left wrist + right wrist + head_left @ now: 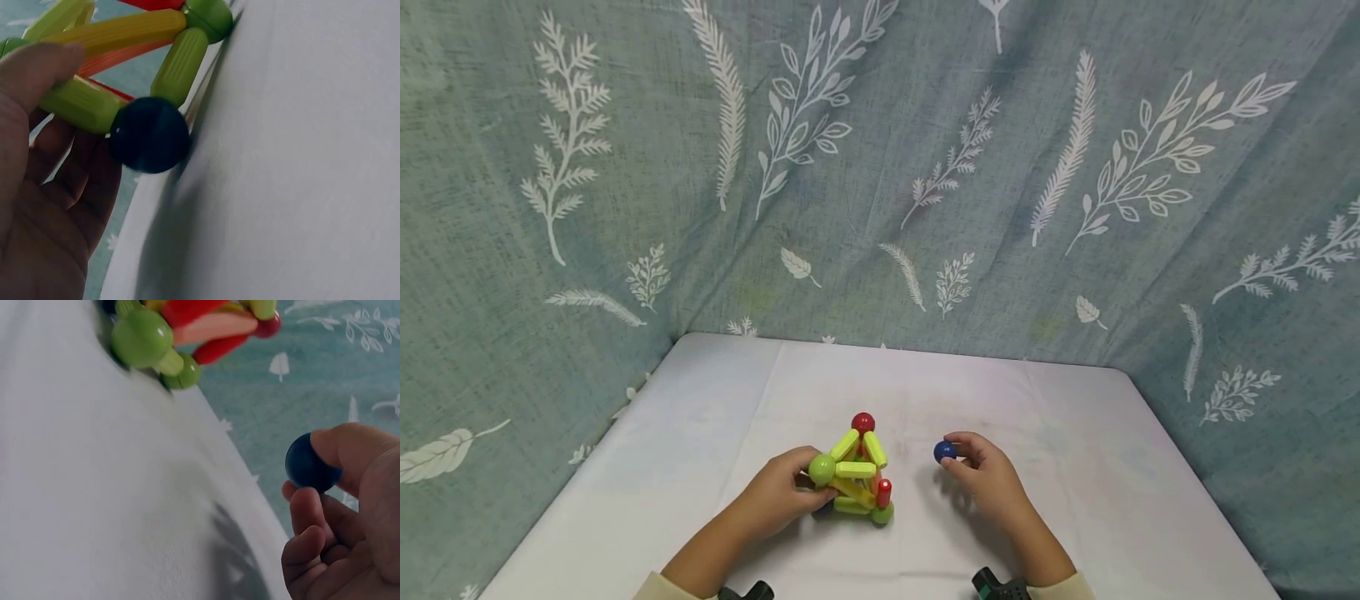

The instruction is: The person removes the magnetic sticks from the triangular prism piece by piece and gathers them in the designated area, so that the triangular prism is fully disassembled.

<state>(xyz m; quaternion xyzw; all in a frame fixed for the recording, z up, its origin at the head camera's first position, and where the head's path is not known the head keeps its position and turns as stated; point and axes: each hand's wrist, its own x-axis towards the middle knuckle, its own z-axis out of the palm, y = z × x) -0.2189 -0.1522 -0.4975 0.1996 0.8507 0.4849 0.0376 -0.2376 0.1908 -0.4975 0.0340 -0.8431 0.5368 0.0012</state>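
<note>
My left hand grips the left side of a toy structure built from coloured rods and balls. A red ball tops it, and a green ball sits by my left fingers. In the left wrist view my thumb presses along a yellow rod, and a dark blue ball forms a lower corner near the table. A short red rod stands on the green ball at the lower right. To the right, apart from the structure, my right hand pinches a loose blue ball between thumb and fingers.
A white cloth covers the table. Behind and beside it hangs a green curtain with white leaf prints. Dark wrist devices show at the bottom edge near both sleeves.
</note>
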